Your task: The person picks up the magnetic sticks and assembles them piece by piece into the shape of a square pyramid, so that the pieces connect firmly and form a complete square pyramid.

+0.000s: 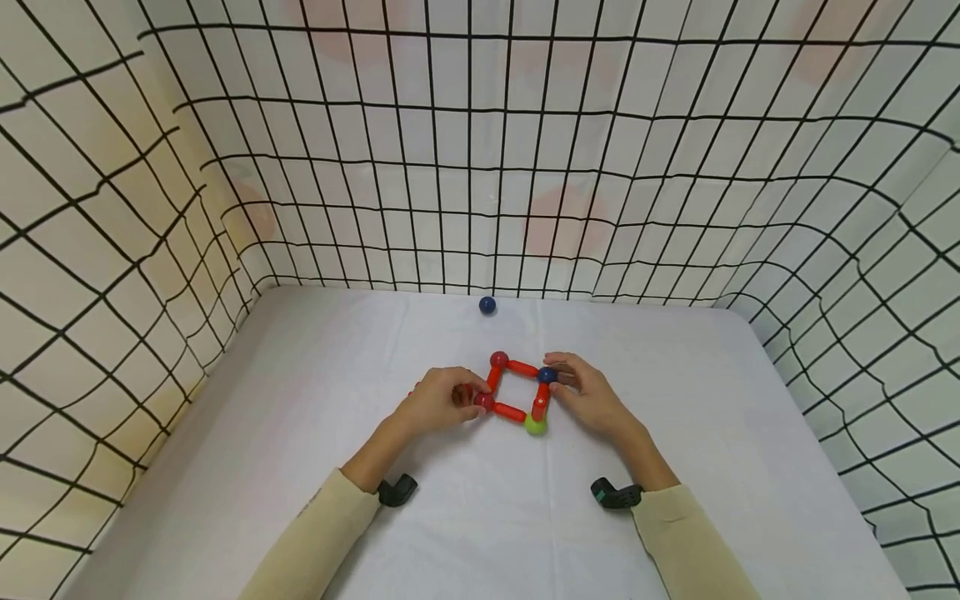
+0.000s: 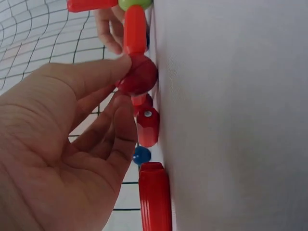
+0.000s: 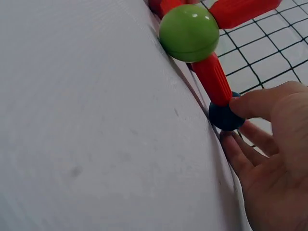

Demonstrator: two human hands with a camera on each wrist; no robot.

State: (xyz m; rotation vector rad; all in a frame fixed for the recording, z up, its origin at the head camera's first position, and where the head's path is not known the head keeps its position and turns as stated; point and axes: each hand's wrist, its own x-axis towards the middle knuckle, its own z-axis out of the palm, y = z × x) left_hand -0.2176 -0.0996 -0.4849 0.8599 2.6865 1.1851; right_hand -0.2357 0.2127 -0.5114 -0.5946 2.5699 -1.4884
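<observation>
The frame of red rods and balls (image 1: pixel 522 368) lies on the white cloth (image 1: pixel 465 517), between the two hands, with one further rod (image 3: pixel 243 10) rising from its green ball (image 1: pixel 535 426). The left hand (image 1: pixel 435 400) pinches the red ball (image 2: pixel 140 76) at the near-left corner between thumb and fingers. The right hand (image 1: pixel 594 402) has thumb and fingertips closed about the dark blue ball (image 1: pixel 547 376) at the opposite corner. Two loose rods lie by the left hand: one with a bright metal-looking tip (image 2: pixel 147 127), the other nearer the wrist camera (image 2: pixel 155 199). A loose blue ball (image 1: pixel 487 306) rests well apart, towards the mesh wall (image 1: pixel 468 208). Handling, in this inspector's judgement: parts light, hard and rigid, probably plastic; balls smooth and liable to roll or slip; joints (magnetic, if that tip is any guide) the weak points, apt to swivel or part under a twist. Recommended hold: opposite corner balls, lightly and level, or a rod at mid-length; lifting by the upright rod alone is not advised.
</observation>
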